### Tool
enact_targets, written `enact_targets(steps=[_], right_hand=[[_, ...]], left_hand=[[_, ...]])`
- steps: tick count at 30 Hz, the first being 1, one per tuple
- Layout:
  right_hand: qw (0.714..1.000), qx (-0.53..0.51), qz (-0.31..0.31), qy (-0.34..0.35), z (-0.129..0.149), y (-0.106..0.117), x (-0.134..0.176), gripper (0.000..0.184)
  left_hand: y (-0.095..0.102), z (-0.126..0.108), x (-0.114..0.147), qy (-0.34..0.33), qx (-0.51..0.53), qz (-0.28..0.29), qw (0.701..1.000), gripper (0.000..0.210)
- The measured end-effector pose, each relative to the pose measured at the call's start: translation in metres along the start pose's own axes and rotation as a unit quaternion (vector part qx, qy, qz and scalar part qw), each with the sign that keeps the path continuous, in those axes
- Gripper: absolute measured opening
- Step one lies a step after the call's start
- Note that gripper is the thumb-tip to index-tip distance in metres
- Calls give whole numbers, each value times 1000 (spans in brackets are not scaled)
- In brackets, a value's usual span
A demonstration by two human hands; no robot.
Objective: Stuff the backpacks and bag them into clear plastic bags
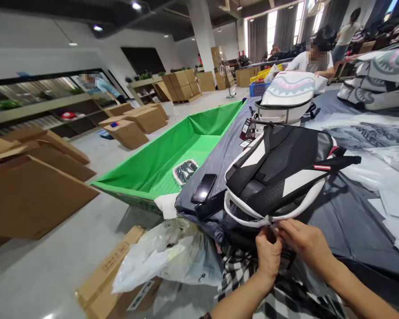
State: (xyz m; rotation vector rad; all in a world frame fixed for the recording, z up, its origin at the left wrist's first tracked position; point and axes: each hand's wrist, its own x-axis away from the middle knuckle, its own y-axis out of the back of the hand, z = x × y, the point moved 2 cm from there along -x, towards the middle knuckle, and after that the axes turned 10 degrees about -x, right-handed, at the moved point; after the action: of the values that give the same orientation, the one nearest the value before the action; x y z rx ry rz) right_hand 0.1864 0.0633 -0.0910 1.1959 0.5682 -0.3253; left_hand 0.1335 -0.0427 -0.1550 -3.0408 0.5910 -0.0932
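Note:
A black and white backpack (279, 164) lies on the grey-covered table, its padded back and shoulder straps facing up. White trim runs around its near edge, close to me. My left hand (268, 252) is closed in a pinch at that edge, beside a small dark piece. Just to its right, my right hand (306, 243) pinches too, fingertips touching the edge of the white trim. What sits between the fingers of either hand is too small to make out. Behind this bag stands another white backpack (287, 95) with a shark-mouth print and hang tags (246, 130).
A phone (204, 188) lies at the table's left edge. Left of the table is a green fabric bin (159, 168) holding a plastic-wrapped item (185, 171). Plastic bags (173, 257) and a carton (116, 283) are below. More backpacks (379, 79) are stacked right; a co-worker (314, 57) is opposite.

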Motion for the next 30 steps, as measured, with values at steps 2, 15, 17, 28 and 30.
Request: enact_targets(steps=[2,15,17,28,30], right_hand=[[999,32,-9,7,2,0,0,36],[954,-193,84,-215,-17,-6,14,23],[930,-255,67,-256,-18,-15,16,27],[896,-233,-29,-378,-6,-27,22,32],[891,-257,-51,-370,-1,-23,22,33]], left_hand=[[2,1,0,-1,2,15,1000,34],[6,4,-1,75,146,41,986,47],[6,1,-2,83,160,34,983,46],[13,-1,-4,92,127,57,986,48],[12,-2,-4,97,134,58,984,48]])
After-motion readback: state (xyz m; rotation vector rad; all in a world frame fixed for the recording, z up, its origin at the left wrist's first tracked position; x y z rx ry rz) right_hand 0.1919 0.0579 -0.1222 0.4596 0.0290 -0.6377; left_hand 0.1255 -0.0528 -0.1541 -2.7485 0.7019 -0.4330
